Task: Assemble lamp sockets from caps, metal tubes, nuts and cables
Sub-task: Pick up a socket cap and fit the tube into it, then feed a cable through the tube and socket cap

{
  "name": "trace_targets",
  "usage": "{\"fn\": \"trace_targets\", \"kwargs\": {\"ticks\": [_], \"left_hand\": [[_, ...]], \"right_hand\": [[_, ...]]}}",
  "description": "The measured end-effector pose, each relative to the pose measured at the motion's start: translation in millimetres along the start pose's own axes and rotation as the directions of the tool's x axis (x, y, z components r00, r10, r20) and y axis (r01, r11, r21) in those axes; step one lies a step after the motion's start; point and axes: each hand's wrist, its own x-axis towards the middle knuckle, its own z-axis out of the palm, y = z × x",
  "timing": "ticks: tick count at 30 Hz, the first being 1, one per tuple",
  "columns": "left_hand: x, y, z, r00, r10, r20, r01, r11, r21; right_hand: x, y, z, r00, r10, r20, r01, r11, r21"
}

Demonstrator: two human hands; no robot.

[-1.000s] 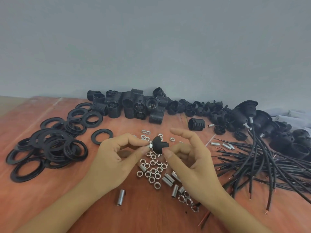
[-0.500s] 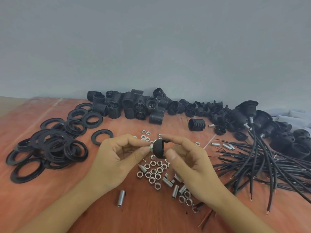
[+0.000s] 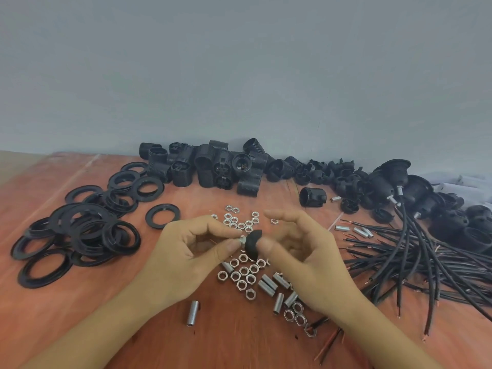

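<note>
Cap [image 3: 254, 245]: black, above the counter [image 3: 239, 342], between both hands.
Left hand [image 3: 186, 259]: thumb and forefinger pinch a silver metal piece [image 3: 242, 239] at the cap's left side.
Right hand [image 3: 306, 259]: thumb and curled finger pinch the cap; forefinger lifted.

Bare left hand [image 3: 186, 251], bare right hand [image 3: 306, 259], bare forearms [image 3: 106, 323], slim fingers [image 3: 213, 225]

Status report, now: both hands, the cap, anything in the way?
Right hand holds black cap, index raised. Left hand pinches metal part at its neck. Loose nuts, tubes on table beneath, none obstructing.
</note>
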Motion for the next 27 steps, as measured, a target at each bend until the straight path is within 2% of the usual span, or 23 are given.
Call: {"fn": "trace_targets", "kwargs": {"ticks": [3, 5, 7, 9, 14, 16, 18, 20, 22, 24, 27], "left_hand": [[0, -1, 0, 1.000, 0.023, 0.005, -0.023, 0.998, 0.056], [1, -2, 0, 1.000, 0.029, -0.013, -0.028, 0.998, 0.063], [1, -3, -2, 0.999, 0.026, -0.023, -0.024, 0.998, 0.057], [0, -4, -3, 1.000, 0.023, -0.010, -0.022, 0.999, 0.047], [-1, -3, 1, 0.997, 0.066, 0.032, -0.068, 0.997, 0.042], [1, -3, -1, 0.998, 0.060, 0.001, -0.060, 0.998, 0.029], [2, -3, -3, 0.998, 0.050, -0.025, -0.050, 0.999, 0.014], [1, -2, -4, 0.999, 0.052, -0.009, -0.052, 0.999, 0.014], [-1, -2, -3, 0.994, 0.100, 0.041, -0.104, 0.991, 0.086], [-2, -2, -2, 0.988, 0.134, 0.078, -0.145, 0.978, 0.149], [-2, -1, -1, 0.987, 0.149, 0.065, -0.157, 0.977, 0.142]], "right_hand": [[-1, 1, 1, 0.999, 0.042, -0.022, -0.042, 0.999, 0.015], [-2, 0, -1, 0.998, 0.039, 0.052, -0.042, 0.998, 0.053], [-3, 0, -1, 0.992, 0.027, 0.122, -0.028, 1.000, 0.004], [-2, 1, 3, 0.995, 0.025, 0.094, -0.018, 0.997, -0.076], [2, 0, 1, 0.998, 0.064, -0.008, -0.064, 0.997, -0.045], [0, -3, -2, 0.997, 0.033, 0.074, -0.034, 0.999, 0.007], [-2, -1, -3, 0.991, -0.002, 0.133, 0.004, 1.000, -0.016], [-1, -2, -2, 0.996, -0.012, 0.083, 0.015, 0.999, -0.038], [-1, -4, 0, 0.999, 0.018, 0.044, -0.015, 0.998, -0.061], [-3, -2, 3, 0.997, 0.047, 0.064, -0.044, 0.997, -0.057], [-5, -2, 6, 0.996, 0.062, 0.065, -0.059, 0.997, -0.044]]}}
